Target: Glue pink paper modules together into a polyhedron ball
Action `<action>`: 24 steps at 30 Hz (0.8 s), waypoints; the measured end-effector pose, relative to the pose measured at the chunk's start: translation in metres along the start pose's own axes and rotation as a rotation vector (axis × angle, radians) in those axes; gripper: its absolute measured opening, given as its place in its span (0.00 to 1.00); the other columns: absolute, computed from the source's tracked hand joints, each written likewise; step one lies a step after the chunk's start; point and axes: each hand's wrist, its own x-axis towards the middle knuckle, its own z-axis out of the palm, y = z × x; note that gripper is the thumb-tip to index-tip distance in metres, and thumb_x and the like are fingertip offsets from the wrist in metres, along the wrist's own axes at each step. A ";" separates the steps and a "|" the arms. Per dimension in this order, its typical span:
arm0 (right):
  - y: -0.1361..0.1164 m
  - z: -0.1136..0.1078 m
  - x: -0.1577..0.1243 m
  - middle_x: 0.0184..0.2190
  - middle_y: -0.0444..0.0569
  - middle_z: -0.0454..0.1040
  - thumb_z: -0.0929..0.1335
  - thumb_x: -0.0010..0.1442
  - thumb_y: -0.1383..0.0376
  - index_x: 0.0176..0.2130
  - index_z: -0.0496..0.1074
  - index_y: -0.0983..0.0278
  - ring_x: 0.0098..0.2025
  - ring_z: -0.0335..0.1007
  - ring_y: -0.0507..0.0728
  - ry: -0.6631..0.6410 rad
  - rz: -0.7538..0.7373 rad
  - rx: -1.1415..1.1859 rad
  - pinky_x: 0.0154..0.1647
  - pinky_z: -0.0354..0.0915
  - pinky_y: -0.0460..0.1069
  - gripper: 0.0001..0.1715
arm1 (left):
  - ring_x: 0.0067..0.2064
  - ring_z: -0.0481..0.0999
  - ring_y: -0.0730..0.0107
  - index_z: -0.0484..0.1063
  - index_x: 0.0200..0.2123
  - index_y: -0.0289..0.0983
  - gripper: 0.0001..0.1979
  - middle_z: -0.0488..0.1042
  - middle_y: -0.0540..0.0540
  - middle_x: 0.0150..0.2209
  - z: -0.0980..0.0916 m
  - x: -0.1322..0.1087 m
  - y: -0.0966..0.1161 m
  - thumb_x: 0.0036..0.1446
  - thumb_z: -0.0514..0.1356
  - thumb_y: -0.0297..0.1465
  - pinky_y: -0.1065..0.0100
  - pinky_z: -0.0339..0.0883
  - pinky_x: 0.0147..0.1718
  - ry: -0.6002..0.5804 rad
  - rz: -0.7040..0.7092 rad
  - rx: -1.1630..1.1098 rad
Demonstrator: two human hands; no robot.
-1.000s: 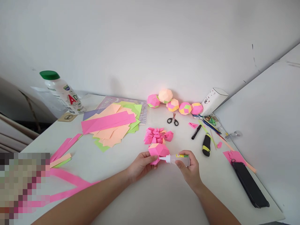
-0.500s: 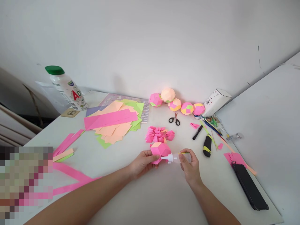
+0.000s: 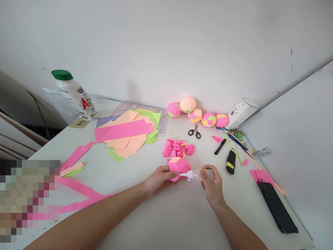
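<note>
A faceted pink paper shape (image 3: 179,164) with a peach top facet is held near the front middle of the table by my left hand (image 3: 162,180), thumb pressed on its lower side. My right hand (image 3: 211,182) grips a small clear glue bottle (image 3: 197,175) lying sideways. The bottle's white nozzle points left and meets the shape beside my left thumb; whether glue is coming out cannot be made out. Just behind the shape lies a heap of folded pink paper pieces (image 3: 175,147).
Scissors (image 3: 194,132) and several finished paper balls (image 3: 187,105) are behind. Stacked coloured sheets (image 3: 125,132) and a white bottle (image 3: 78,99) stand left. At right lie a cutter (image 3: 231,161), a marker (image 3: 220,146) and a black case (image 3: 278,207).
The view has shifted slightly. Both hands hold nearly the same pose, with the nozzle still at the pink shape.
</note>
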 end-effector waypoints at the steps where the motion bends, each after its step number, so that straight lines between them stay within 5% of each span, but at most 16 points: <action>1: 0.001 0.000 0.000 0.16 0.34 0.51 0.72 0.49 0.52 0.33 0.65 0.61 0.16 0.40 0.44 -0.004 0.007 0.007 0.15 0.41 0.42 0.20 | 0.27 0.66 0.75 0.76 0.28 0.32 0.09 0.71 0.48 0.26 0.000 0.000 0.000 0.48 0.66 0.33 0.70 0.60 0.28 -0.002 0.001 -0.003; 24: 0.002 0.002 0.005 0.17 0.35 0.57 0.72 0.50 0.51 0.31 0.65 0.62 0.15 0.41 0.43 -0.015 0.080 0.062 0.14 0.41 0.41 0.20 | 0.26 0.65 0.75 0.76 0.28 0.32 0.09 0.70 0.47 0.26 -0.001 0.001 -0.002 0.47 0.67 0.33 0.70 0.59 0.27 0.001 0.010 -0.017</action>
